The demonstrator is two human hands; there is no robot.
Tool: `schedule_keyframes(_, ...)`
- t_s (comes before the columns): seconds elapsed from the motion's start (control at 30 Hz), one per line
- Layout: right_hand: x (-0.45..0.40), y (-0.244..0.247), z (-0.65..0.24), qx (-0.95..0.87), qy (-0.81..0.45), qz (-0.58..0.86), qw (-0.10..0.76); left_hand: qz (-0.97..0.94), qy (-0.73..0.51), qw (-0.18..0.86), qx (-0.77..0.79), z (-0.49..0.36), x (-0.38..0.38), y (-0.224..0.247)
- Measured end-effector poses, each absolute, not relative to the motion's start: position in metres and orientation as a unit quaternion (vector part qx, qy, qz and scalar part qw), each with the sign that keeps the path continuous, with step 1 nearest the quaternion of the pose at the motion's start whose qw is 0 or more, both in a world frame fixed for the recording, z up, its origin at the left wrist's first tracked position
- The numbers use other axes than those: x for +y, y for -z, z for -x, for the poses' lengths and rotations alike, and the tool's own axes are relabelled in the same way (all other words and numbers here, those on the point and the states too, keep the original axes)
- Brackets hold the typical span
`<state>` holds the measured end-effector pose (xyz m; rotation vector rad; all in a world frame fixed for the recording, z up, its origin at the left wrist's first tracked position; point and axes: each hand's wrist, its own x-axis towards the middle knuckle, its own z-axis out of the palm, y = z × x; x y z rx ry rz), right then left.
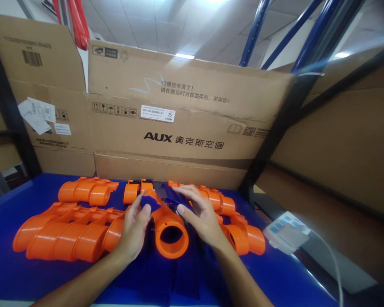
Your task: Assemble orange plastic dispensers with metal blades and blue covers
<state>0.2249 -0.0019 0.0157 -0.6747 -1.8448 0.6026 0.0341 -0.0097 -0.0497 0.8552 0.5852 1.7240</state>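
Observation:
An orange plastic part with a round ring (172, 235) at its near end is held up in the middle of the view. My left hand (137, 226) is closed on its upper left side, where a dark blue piece (150, 202) shows under the thumb. My right hand (201, 215) grips a dark blue part (176, 198) beside the orange one, fingers over its top and thumb at its near side. Whether the two parts touch is hard to tell. Flat dark blue strips (185, 268) lie below the ring on the blue table (262, 281).
Rows of orange ringed parts stand at left (64, 238), back left (86, 192) and right (254, 238). Behind them rises a cardboard wall (179, 111). A clear plastic box (286, 232) with a white cable is at the right edge.

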Motion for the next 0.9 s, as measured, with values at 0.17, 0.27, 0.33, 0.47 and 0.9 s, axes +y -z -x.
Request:
schedule_keyframes(0.17, -0.003, -0.017, -0.226, -0.785, -0.241, 0.262, 0.507, -0.364, -0.722, 0.535, 0.246, -0.034, -0.015, 0.049)
schedule_keyframes(0.27, -0.003, -0.018, -0.226, -0.791, -0.241, 0.261, 0.497, -0.373, -0.717, 0.537, 0.242, -0.034, -0.015, 0.049)
schedule_keyframes(0.33, -0.003, -0.017, -0.227, -0.796, -0.243, 0.262, 0.488, -0.372, -0.716, 0.538, 0.244, -0.034, -0.015, 0.049)
schedule_keyframes(0.47, -0.002, -0.015, -0.228, -0.799, -0.245, 0.27, 0.479, -0.367, -0.722, 0.53, 0.251, -0.034, -0.015, 0.049)
schedule_keyframes(0.9, -0.004, -0.02, -0.231, -0.817, -0.25, 0.268, 0.446, -0.401, -0.73, 0.512, 0.208, -0.029, -0.014, 0.063)
